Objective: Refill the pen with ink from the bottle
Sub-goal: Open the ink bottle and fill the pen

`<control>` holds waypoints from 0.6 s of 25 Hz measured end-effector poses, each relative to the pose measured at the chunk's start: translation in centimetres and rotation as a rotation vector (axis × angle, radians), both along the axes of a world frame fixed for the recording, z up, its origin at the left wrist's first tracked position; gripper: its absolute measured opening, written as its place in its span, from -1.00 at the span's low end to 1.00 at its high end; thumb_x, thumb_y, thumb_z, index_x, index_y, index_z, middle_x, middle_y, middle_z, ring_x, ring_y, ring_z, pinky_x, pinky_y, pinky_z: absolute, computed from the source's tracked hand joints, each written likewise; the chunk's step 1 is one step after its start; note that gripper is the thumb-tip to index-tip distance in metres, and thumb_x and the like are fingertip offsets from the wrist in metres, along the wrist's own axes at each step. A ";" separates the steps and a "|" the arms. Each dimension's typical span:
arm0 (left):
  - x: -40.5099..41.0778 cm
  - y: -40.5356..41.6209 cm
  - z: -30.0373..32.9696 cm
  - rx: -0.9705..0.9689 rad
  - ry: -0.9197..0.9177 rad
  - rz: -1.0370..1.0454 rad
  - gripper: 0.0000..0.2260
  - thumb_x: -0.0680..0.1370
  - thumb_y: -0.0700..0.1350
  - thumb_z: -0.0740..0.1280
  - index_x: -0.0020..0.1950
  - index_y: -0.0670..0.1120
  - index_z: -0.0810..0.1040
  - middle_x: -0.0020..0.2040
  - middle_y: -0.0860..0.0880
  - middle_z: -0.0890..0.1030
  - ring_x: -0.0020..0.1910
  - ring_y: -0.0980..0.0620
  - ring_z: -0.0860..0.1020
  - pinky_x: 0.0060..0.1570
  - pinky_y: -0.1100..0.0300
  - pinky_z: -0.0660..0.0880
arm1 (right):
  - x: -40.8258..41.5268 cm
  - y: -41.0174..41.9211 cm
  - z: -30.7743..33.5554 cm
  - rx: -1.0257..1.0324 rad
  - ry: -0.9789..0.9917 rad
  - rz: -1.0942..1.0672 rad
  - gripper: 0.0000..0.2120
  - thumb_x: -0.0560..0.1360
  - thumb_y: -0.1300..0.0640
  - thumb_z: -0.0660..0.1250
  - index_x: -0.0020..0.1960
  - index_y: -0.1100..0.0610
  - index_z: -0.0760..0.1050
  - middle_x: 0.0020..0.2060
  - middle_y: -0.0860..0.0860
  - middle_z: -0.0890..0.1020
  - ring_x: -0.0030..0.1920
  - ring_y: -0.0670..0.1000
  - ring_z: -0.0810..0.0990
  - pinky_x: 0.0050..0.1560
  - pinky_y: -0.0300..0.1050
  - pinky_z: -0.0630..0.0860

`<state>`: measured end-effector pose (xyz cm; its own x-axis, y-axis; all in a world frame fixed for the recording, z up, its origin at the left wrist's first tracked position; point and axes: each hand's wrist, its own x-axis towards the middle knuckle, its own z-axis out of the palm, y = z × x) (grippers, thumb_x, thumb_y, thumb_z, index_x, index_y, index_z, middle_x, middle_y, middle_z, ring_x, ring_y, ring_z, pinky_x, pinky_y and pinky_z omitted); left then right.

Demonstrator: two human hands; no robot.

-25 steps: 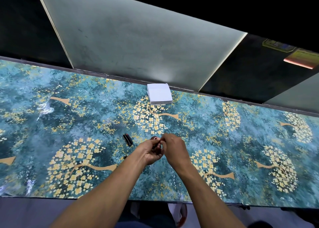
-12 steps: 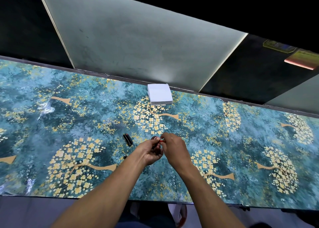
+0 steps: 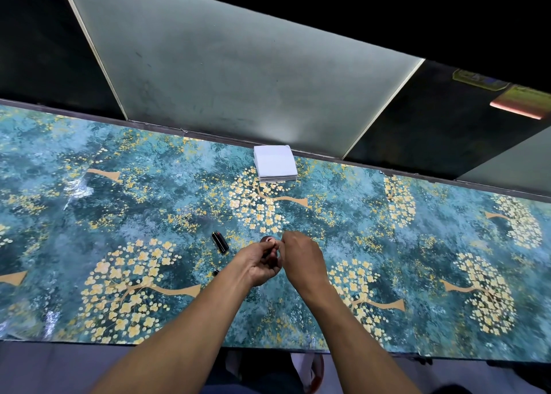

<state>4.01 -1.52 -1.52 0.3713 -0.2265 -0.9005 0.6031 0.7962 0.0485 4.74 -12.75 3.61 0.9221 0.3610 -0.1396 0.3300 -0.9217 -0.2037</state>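
My left hand (image 3: pixel 260 264) curls round a small dark ink bottle (image 3: pixel 272 259) at the middle of the table. Its round reddish top (image 3: pixel 266 239) peeks out just beyond my fingers. My right hand (image 3: pixel 301 259) meets the left from the right, with its fingertips pinching something small at the bottle's top. That thing is hidden by my fingers. A black pen part (image 3: pixel 220 242) lies on the table just left of my hands. Another small black piece (image 3: pixel 216 272) shows beside my left wrist.
A stack of white paper napkins (image 3: pixel 275 167) sits at the table's far edge, straight beyond my hands. The table (image 3: pixel 119 214) has a teal cover with golden trees. A frosted glass panel (image 3: pixel 238 65) rises behind it.
Both hands stay together at the bottle. My right fingertips have shifted slightly at its top, and the small red bit seen there half a second ago is now covered.
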 end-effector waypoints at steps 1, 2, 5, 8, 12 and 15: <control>0.0 0.0 0.0 -0.006 0.002 0.004 -0.92 0.58 -0.25 0.33 -0.06 -0.26 0.51 -0.34 -0.10 0.47 -0.41 0.07 0.42 -0.51 0.20 0.53 | 0.0 0.0 0.1 0.020 0.006 0.006 -0.82 0.65 0.08 0.21 0.05 0.18 0.51 -0.05 0.13 0.62 -0.10 0.17 0.59 -0.24 -0.04 0.36; 0.0 0.0 0.0 -0.012 0.006 0.009 -0.91 0.58 -0.25 0.33 -0.08 -0.26 0.51 -0.34 -0.10 0.47 -0.41 0.07 0.42 -0.51 0.20 0.54 | 0.1 -0.1 0.2 0.048 0.018 0.013 -0.84 0.64 0.08 0.25 0.06 0.16 0.51 -0.05 0.12 0.61 -0.10 0.17 0.59 -0.24 -0.02 0.40; 0.0 0.1 -0.1 -0.012 0.006 -0.004 -0.88 0.58 -0.23 0.33 -0.11 -0.27 0.51 -0.35 -0.10 0.47 -0.41 0.06 0.42 -0.50 0.19 0.54 | 0.2 -0.3 0.4 0.073 0.055 0.046 -0.91 0.59 0.15 0.30 0.08 0.13 0.50 -0.05 0.09 0.60 -0.08 0.17 0.59 -0.16 0.03 0.51; 0.0 0.0 0.0 -0.012 0.004 -0.013 -0.88 0.58 -0.23 0.33 -0.11 -0.27 0.52 -0.36 -0.10 0.48 -0.43 0.06 0.42 -0.50 0.19 0.55 | 0.3 -0.3 0.3 0.039 0.032 0.048 -0.93 0.61 0.16 0.26 0.04 0.15 0.50 -0.05 0.09 0.61 -0.10 0.15 0.58 -0.17 0.03 0.49; 0.2 0.1 0.0 -0.006 0.010 -0.005 -0.91 0.59 -0.24 0.32 -0.08 -0.26 0.52 -0.38 -0.09 0.48 -0.43 0.06 0.42 -0.48 0.19 0.54 | 0.3 0.2 -0.1 -0.007 0.002 0.009 -0.80 0.66 0.10 0.18 0.02 0.19 0.51 -0.05 0.12 0.62 -0.11 0.17 0.61 -0.24 -0.02 0.39; 0.1 0.2 0.0 -0.006 0.003 -0.008 -0.90 0.59 -0.23 0.32 -0.09 -0.26 0.52 -0.37 -0.09 0.47 -0.43 0.07 0.41 -0.47 0.20 0.54 | 0.3 0.2 -0.3 0.002 0.001 -0.007 -0.77 0.67 0.06 0.17 0.02 0.18 0.52 -0.05 0.12 0.63 -0.10 0.16 0.61 -0.20 0.01 0.46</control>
